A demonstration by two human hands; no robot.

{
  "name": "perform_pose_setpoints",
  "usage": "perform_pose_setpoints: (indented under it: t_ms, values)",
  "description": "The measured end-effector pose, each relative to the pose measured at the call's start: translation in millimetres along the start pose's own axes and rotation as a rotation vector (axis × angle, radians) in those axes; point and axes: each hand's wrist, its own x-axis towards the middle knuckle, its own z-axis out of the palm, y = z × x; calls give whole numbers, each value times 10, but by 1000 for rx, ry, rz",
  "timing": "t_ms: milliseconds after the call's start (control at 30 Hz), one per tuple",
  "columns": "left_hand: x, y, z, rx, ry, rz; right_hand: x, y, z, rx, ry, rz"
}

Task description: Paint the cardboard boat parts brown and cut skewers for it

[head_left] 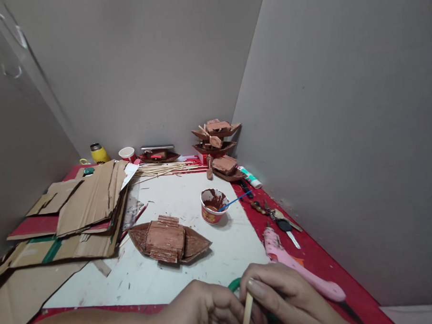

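Note:
Close in front of me, my right hand [284, 292] is closed, its thumb pressing on a thin wooden stick [247, 312]. Beside it my left hand [204, 306] has its fingers curled near the stick's lower part; what they grip is hidden. A green curved thing [234, 284], mostly covered, shows behind both hands. Beyond them a brown-painted cardboard model boat [165, 239] lies on a white sheet [114, 281], its surface glossy. A paper cup [211, 214] of brown paint stands right of the boat, with a blue stick [235, 199] leaning in it.
Torn cardboard [92, 201] is piled at left. Wooden sticks [166, 169] lie at the back, near more model boats [218, 145]. A pink glue gun [303, 270] and keys [283, 221] lie along the right edge by the grey wall. A yellow bottle [99, 153] stands back left.

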Motion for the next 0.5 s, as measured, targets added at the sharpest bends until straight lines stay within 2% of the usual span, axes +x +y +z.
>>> perform_pose_setpoints:
  t_ms: [233, 333, 500]
  values:
    - [1, -63, 8, 47, 29, -76, 14, 32, -10, 100, 68, 28]
    - [12, -68, -6, 76, 27, -77, -1, 18, -19, 135, 54, 54]
    - [67, -172, -53, 178, 43, -48, -34, 112, -51, 51, 50, 40]
